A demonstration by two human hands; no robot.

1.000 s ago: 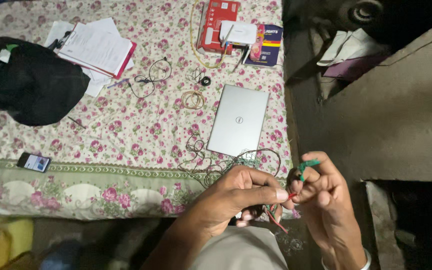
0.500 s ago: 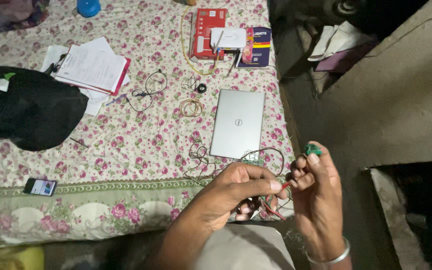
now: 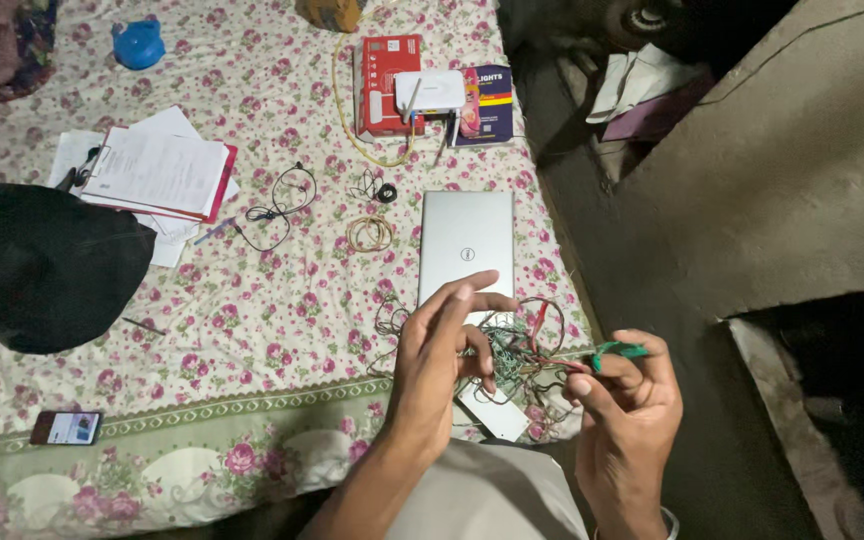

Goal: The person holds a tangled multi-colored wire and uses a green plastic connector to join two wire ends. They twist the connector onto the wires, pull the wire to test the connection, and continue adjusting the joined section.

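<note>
Two hands sit low in the frame, right of centre, over a messy tangle of thin wires (image 3: pixel 517 350) at the edge of a flowered bedsheet (image 3: pixel 252 330). Left hand (image 3: pixel 442 360) has its fingers loosely curled, tips down in the tangle, index stretched forward; whether it actually pinches a strand is hard to tell. Right hand (image 3: pixel 627 410) is pinched shut on a small green clip (image 3: pixel 620 350), with red and green strands running from it back into the bundle. Just above the wires lies a closed silver laptop (image 3: pixel 467 245), and a small white box (image 3: pixel 492 410) peeks out below the left hand. Upper centre: a red box (image 3: pixel 377 85) with a white router (image 3: pixel 430 95) on top. Far left, a black bag (image 3: pixel 42 265); above it, a stack of papers (image 3: pixel 157 170). Lower left, a phone (image 3: pixel 67 428).
</note>
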